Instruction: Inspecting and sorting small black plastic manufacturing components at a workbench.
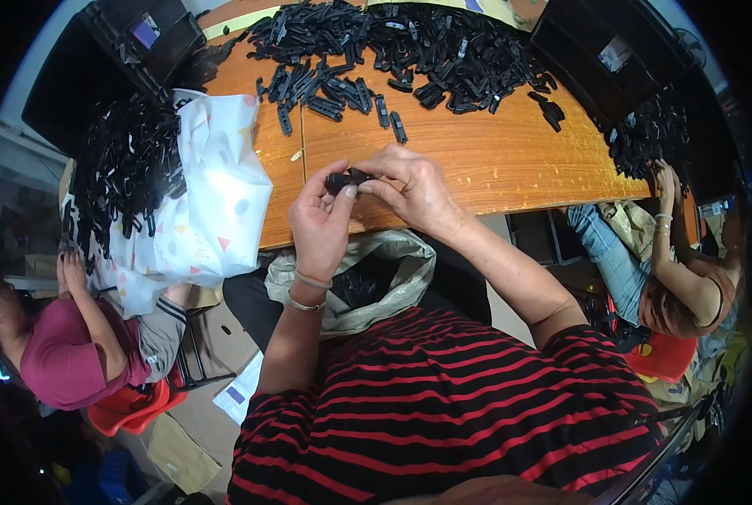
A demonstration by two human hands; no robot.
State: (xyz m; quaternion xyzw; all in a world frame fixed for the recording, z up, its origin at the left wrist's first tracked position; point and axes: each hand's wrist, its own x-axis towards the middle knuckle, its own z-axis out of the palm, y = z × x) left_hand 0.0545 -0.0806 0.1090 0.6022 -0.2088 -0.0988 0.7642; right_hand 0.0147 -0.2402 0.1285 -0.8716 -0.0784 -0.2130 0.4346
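Observation:
My left hand (319,225) and my right hand (425,192) meet above the near edge of the wooden table (494,160). Between them is a small black plastic part (339,180), pinched by the thumb and fingers of both hands. Fingers cover much of it, so its exact kind does not show. Farther back lies a large heap of long, narrow black plastic parts (456,63), with two loose ones (398,126) nearer my hands. In my lap, below my hands, an open woven sack (411,257) has something dark inside.
A patterned white plastic sheet (224,185) hangs over the left side beside another black heap (128,160). Black bins (616,55) stand at the back corners. One co-worker (77,353) sits at the left, another (688,286) at the right, both with hands near black parts.

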